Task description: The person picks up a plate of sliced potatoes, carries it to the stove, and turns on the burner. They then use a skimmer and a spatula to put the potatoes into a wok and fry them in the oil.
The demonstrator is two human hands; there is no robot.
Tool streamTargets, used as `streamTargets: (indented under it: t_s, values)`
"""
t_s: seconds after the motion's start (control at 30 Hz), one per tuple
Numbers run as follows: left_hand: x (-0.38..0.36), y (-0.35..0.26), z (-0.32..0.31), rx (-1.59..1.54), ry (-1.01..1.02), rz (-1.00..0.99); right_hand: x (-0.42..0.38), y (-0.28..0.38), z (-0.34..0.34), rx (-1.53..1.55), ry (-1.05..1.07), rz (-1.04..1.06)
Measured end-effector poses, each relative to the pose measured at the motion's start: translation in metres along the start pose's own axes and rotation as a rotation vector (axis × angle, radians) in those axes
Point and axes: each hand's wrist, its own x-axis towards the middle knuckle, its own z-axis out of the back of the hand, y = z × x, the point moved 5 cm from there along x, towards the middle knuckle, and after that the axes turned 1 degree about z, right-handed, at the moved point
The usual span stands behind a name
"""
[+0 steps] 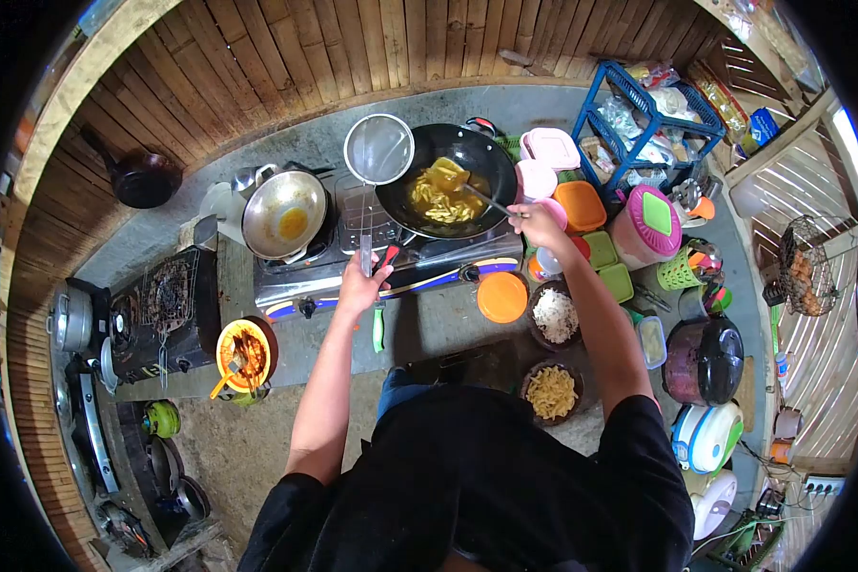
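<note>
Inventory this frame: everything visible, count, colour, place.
Wok: 1, black, stove's right side
Metal pan: 1, silver, stove's left side
Stove: 1, silver/blue front, counter
Strainer: 1, silver, beside wok
Turner: 1, grey handle, in wok
Disc: 1, orange, before stove
Sauce bowl: 1, yellow, left
Food bowls: 2, dark, near right forearm
Rack: 1, blue, upper right
Tub: 1, pink, right
Hanging pan: 1, black, upper left
Smaller clutter: uncounted, mixed, both sides
Left hand: 1, bare, gripping strainer
Right hand: 1, bare, gripping turner
</note>
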Motion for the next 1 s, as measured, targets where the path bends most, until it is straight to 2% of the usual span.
streamTargets:
  t_s: [0.13, 0.2, 0.23, 0.3, 0.33, 0.37, 0.43, 0.57, 0.63, 0.67, 0.73, 0.77, 0.83, 0.97, 1.0]
  values:
    - [0.002, 0.001, 0.001, -0.011, 0.0, -0.004, -0.011, -0.004, -0.001, 0.103, 0.062, -0.048]
    - [0.002, 0.002, 0.001, 0.01, -0.01, -0.001, -0.008, -0.009, 0.004, 0.048, -0.014, 0.292]
    - [0.002, 0.002, 0.001, 0.009, -0.009, -0.002, -0.01, -0.012, 0.007, 0.046, -0.015, 0.292]
    - [0.002, 0.003, 0.001, -0.004, -0.004, 0.011, -0.025, -0.001, 0.024, -0.292, -0.271, 0.491]
    - [0.002, 0.003, 0.001, -0.004, -0.002, 0.011, -0.028, -0.001, 0.03, -0.368, -0.293, 0.378]
    - [0.002, 0.002, 0.001, 0.007, -0.008, 0.005, -0.032, 0.004, 0.033, -0.369, -0.295, 0.375]
    - [0.001, 0.002, 0.001, 0.019, -0.012, -0.001, -0.045, 0.017, 0.04, -0.581, -0.372, 0.341]
    - [0.001, 0.0, 0.002, 0.006, -0.017, 0.001, -0.055, 0.023, 0.047, -0.588, -0.302, 0.32]
    - [0.001, 0.001, 0.003, 0.003, -0.017, 0.008, -0.059, 0.03, 0.043, -0.557, -0.178, 0.531]
    - [0.001, 0.001, 0.002, 0.006, -0.012, 0.003, -0.058, 0.029, 0.041, -0.558, -0.176, 0.531]
    - [0.001, 0.001, 0.002, 0.009, -0.008, -0.003, -0.053, 0.018, 0.03, -0.287, 0.035, 0.222]
    - [0.002, 0.001, 0.002, 0.002, 0.0, 0.005, -0.051, 0.018, 0.028, -0.288, 0.034, 0.225]
    - [0.002, 0.004, 0.003, -0.006, 0.007, 0.016, -0.044, 0.005, 0.021, -0.047, 0.032, 0.116]
    - [0.0, 0.0, 0.003, -0.012, 0.012, 0.003, -0.023, -0.003, 0.025, -0.163, -0.112, 0.255]
    - [0.0, 0.0, 0.003, -0.003, 0.003, 0.006, -0.022, 0.0, 0.028, -0.264, -0.223, 0.319]
